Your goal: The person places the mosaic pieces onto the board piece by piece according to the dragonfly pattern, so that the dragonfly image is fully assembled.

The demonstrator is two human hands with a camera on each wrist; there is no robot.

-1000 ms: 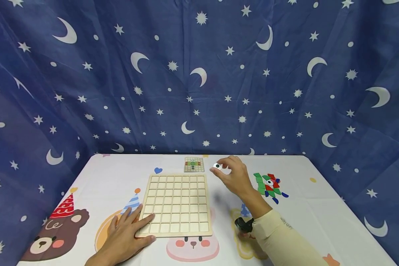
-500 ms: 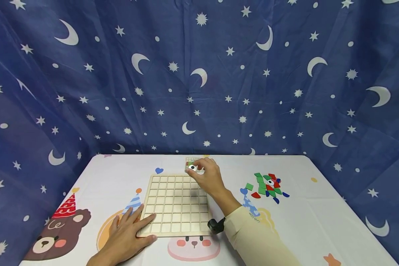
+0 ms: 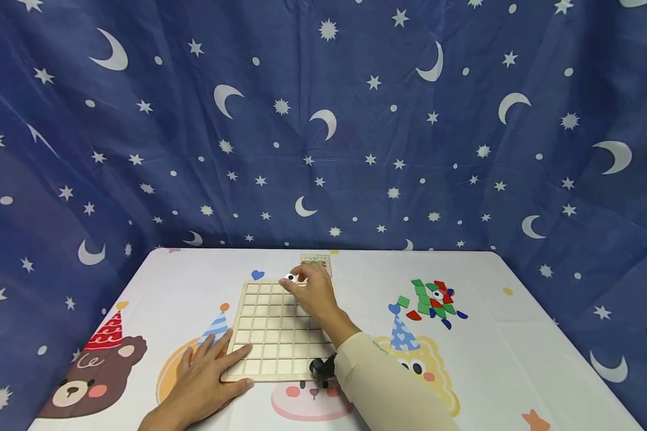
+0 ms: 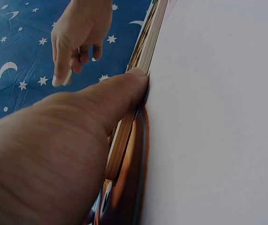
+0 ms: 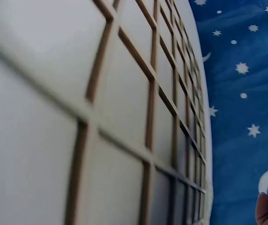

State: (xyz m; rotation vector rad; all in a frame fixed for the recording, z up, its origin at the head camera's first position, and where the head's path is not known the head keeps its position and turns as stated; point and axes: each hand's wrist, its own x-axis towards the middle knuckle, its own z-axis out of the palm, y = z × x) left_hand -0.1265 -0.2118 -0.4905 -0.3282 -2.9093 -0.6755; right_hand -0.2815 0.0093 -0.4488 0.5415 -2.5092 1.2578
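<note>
A white tile with a black dot (image 3: pixel 290 277) is pinched between the thumb and fingers of my right hand (image 3: pixel 315 291), held above the far edge of a wooden grid board (image 3: pixel 272 335). The board's square cells hold no pieces where I can see them. At the board's near left corner my left hand (image 3: pixel 207 374) rests with spread fingers, touching the frame. In the left wrist view the left thumb (image 4: pixel 119 89) presses along the board's side edge. The right wrist view shows the grid (image 5: pixel 148 93) close up, with only fingertips (image 5: pixel 265 206) of the right hand at the edge.
A small pattern card (image 3: pixel 323 258) lies behind the board, partly covered by the right hand. Right of the board lies a pile of green, red and blue tiles (image 3: pixel 437 299), with a green square (image 3: pixel 403 301) and a red piece (image 3: pixel 414 315) beside it. A starry curtain (image 3: pixel 356 120) hangs behind.
My right hand has moved left with the dotted tile, from right of the board to over its far edge. The left hand has stayed in place.
</note>
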